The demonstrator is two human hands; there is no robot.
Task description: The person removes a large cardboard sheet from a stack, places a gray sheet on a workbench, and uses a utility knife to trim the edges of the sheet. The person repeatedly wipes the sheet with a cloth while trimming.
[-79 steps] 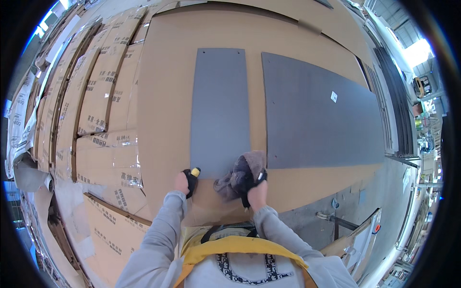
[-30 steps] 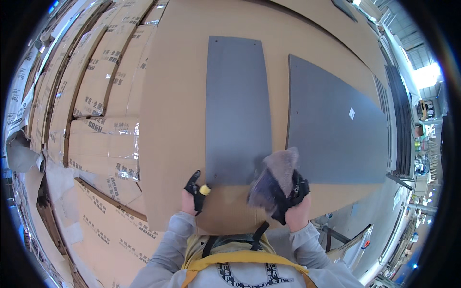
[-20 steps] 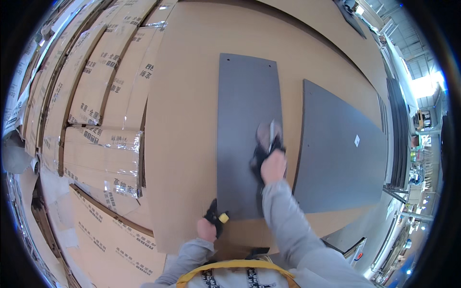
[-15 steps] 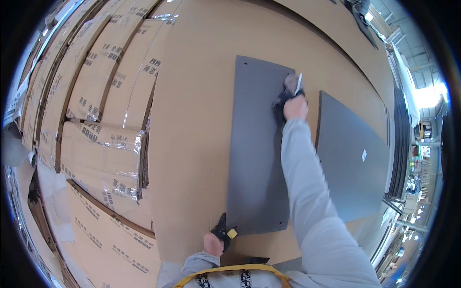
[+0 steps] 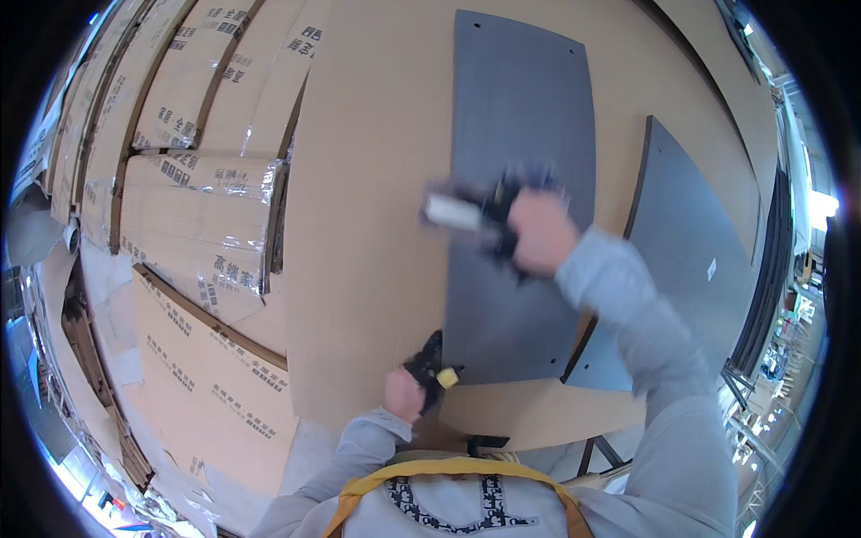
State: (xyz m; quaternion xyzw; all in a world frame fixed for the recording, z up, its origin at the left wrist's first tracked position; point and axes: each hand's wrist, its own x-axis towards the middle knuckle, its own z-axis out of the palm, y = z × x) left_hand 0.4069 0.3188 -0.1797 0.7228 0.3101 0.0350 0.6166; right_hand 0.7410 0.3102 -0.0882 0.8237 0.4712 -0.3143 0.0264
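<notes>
Our right hand point(image 5: 536, 229), motion-blurred, grasps a flat white strip point(image 5: 454, 212) whose edge, if tilted, could scratch the grey drilled panel point(image 5: 511, 318) beneath that grip.

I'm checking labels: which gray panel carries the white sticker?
The right gray panel, partly covered by the right sleeve, bears the white sticker; the visible part of the left gray panel shows none.

Dark print point(image 5: 235, 272) on cartons point(image 5: 202, 211), label point(image 5: 712, 270) on panel point(image 5: 686, 238)
</notes>
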